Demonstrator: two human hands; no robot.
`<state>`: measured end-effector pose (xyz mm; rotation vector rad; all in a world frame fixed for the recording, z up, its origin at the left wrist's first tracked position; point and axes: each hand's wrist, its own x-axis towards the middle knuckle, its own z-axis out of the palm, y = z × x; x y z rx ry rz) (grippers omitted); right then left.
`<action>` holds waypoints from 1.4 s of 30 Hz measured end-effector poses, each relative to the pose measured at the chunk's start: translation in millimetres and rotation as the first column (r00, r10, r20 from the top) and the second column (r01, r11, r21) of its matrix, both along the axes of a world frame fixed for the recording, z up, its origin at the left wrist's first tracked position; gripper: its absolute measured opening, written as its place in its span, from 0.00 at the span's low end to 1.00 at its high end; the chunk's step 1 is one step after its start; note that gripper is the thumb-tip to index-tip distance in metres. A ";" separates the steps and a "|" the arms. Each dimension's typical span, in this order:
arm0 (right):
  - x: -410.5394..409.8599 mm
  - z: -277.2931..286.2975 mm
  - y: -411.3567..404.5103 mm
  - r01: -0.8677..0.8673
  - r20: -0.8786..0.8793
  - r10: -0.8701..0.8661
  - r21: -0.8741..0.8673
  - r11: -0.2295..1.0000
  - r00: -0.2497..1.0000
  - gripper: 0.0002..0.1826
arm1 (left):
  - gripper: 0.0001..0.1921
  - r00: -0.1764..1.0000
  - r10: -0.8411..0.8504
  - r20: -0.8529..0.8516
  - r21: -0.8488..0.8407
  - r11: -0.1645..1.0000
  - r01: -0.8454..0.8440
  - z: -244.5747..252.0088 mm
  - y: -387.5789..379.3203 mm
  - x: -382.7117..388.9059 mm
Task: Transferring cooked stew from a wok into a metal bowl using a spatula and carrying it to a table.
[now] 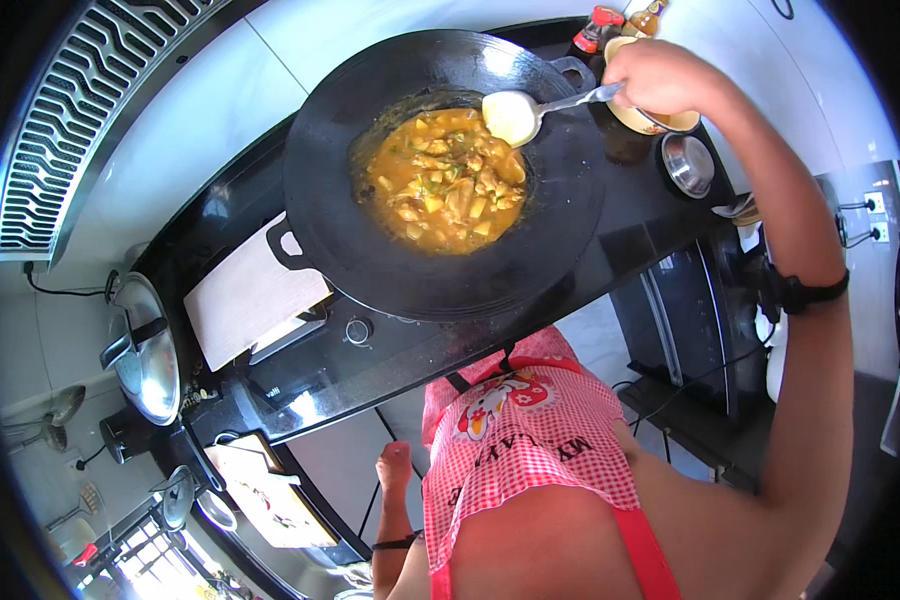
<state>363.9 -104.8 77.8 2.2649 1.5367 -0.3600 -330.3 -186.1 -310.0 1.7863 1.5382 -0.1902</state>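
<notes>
A large black wok (562, 195) stands on the dark cooktop, holding a yellow-orange stew (450, 180) of chunky pieces in sauce. At its upper right, my right hand (656, 75) grips the handle of a metal cooking spatula (514, 118), whose bright blade lies over the stew's upper right edge. Behind that hand, partly covered by it, is an enamel-like bowl (634, 118) with some orange content. My left hand (394, 463) hangs low beside the red checked apron (525, 442), below the counter edge; its fingers look curled, and nothing shows in it.
Right of the wok are a small metal bowl (688, 165) and two bottles (596, 30). A pale board (251, 296) lies left of it, over part of the cooktop. Farther left stand a metal lid (146, 349) and a black container (124, 435). A cutting board (270, 499) is at lower left.
</notes>
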 end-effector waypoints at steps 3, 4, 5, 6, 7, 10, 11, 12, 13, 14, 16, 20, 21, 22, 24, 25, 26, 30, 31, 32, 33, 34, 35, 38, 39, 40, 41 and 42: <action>-10.1 -23.4 3.3 0.096 -0.232 -0.074 0.087 0.992 0.970 0.08 | 0.15 0.999 0.030 -0.030 0.008 1.000 -0.029 5.7 0.6 0.9; -23.8 -27.8 3.9 0.087 -0.252 -0.044 0.161 0.983 0.967 0.07 | 0.15 0.998 0.044 -0.036 0.009 0.999 -0.043 9.8 -2.3 0.5; -30.4 -34.5 -1.2 -0.072 -0.126 0.107 0.259 0.963 0.986 0.07 | 0.15 0.997 0.067 -0.041 -0.005 0.998 -0.067 14.3 -3.8 2.0; -36.9 -34.2 -11.1 -0.111 -0.077 0.138 0.290 0.951 0.987 0.08 | 0.15 0.996 0.080 -0.039 -0.022 0.996 -0.081 16.6 -4.7 3.1; -45.8 -34.7 -16.5 -0.161 -0.032 0.180 0.322 0.933 0.983 0.09 | 0.15 0.995 0.095 -0.043 -0.022 0.995 -0.096 15.3 -9.0 -0.8; -76.1 -16.2 -44.9 -0.244 0.068 0.237 0.412 0.878 0.969 0.11 | 0.16 0.995 0.096 -0.011 -0.006 0.995 -0.096 8.4 -16.5 -5.1; -80.9 -10.8 -56.9 -0.288 0.089 0.280 0.464 0.838 0.956 0.12 | 0.17 0.996 0.083 -0.036 -0.028 0.996 -0.084 11.3 -14.8 0.8; -91.5 -3.8 -65.5 -0.261 0.091 0.249 0.490 0.832 0.964 0.13 | 0.17 0.995 0.074 -0.064 -0.050 0.996 -0.078 12.9 -15.4 3.2; -104.3 5.2 -74.2 -0.232 0.093 0.216 0.515 0.825 0.972 0.15 | 0.17 0.994 0.086 -0.061 -0.052 0.995 -0.090 9.6 -15.1 2.1; -117.1 13.5 -80.9 -0.207 0.092 0.187 0.553 0.807 0.978 0.16 | 0.17 0.994 0.096 -0.048 -0.077 0.992 -0.099 5.0 -15.2 -0.2; -142.5 27.0 -99.1 -0.188 0.098 0.161 0.585 0.789 0.982 0.17 | 0.16 0.995 0.091 -0.036 -0.059 0.994 -0.093 3.9 -13.3 6.8; -173.6 18.8 -134.6 0.016 0.035 -0.059 0.720 0.693 0.998 0.17 | 0.16 0.997 0.081 0.013 -0.070 0.994 -0.080 -4.6 -6.3 10.4; -179.2 9.9 -143.5 0.078 -0.011 -0.114 0.795 0.601 0.993 0.17 | 0.16 0.998 0.062 0.022 -0.081 0.995 -0.060 -6.6 0.6 15.3; -181.2 -7.8 -149.4 0.144 -0.072 -0.144 0.798 0.586 0.987 0.17 | 0.17 0.999 0.048 0.023 -0.086 0.995 -0.046 -7.1 4.7 18.0; -187.3 -55.9 -145.6 0.412 -0.222 -0.351 0.584 0.699 0.910 0.19 | 0.16 0.999 0.042 0.025 -0.082 0.996 -0.039 -8.5 8.3 19.2; -180.3 -89.4 -148.5 0.405 -0.271 -0.302 0.561 0.722 0.914 0.18 | 0.16 0.999 0.036 0.028 -0.077 0.996 -0.034 -9.0 11.3 18.7; -176.5 -110.6 -149.7 0.370 -0.299 -0.232 0.593 0.715 0.926 0.19 | 0.16 0.999 0.030 0.028 -0.078 0.997 -0.028 -9.8 13.2 15.0; -181.0 -95.8 -143.8 0.470 -0.387 -0.286 0.562 0.680 0.877 0.19 | 0.14 0.998 -0.006 0.067 -0.078 0.997 0.011 6.1 22.3 18.4; -181.9 -81.9 -141.4 0.507 -0.450 -0.279 0.535 0.676 0.848 0.18 | 0.13 0.991 -0.024 0.134 -0.039 0.999 0.029 22.1 31.0 27.1; -186.2 -72.4 -138.6 0.466 -0.432 -0.220 0.623 0.628 0.874 0.17 | 0.13 0.991 -0.028 0.133 -0.040 0.999 0.034 39.3 41.3 41.5; -190.2 -61.7 -138.5 0.468 -0.446 -0.196 0.656 0.592 0.873 0.17 | 0.13 0.981 -0.034 0.192 -0.046 0.998 0.044 58.8 52.0 60.7; -195.7 -47.9 -136.0 0.475 -0.453 -0.190 0.680 0.559 0.871 0.18 | 0.12 0.969 -0.030 0.245 -0.050 0.998 0.043 77.9 60.6 77.9; -202.9 -39.3 -134.7 0.481 -0.459 -0.182 0.702 0.525 0.869 0.18 | 0.12 0.938 -0.067 0.340 0.021 0.998 0.064 92.6 70.1 95.5; -214.7 -45.8 -145.3 0.524 -0.460 -0.254 0.712 0.467 0.851 0.20 | 0.12 0.853 -0.169 0.493 0.157 0.982 0.103 128.9 101.9 155.9; -216.5 -66.0 -148.9 0.426 -0.346 -0.249 0.768 0.478 0.905 0.20 | 0.13 0.855 -0.206 0.476 0.179 0.975 0.135 135.8 110.8 174.5; -217.6 -83.5 -145.4 0.461 -0.366 -0.280 0.692 0.555 0.888 0.19 | 0.14 0.869 -0.287 0.403 0.234 0.950 0.205 142.1 120.6 192.8; -213.7 -100.1 -146.6 0.528 -0.464 -0.281 0.578 0.622 0.840 0.18 | 0.17 0.833 -0.357 0.422 0.337 0.915 0.222 135.2 128.0 205.1; -212.5 -114.6 -151.8 0.525 -0.471 -0.276 0.556 0.645 0.838 0.17 | 0.18 0.849 -0.388 0.360 0.377 0.892 0.248 134.9 132.5 219.1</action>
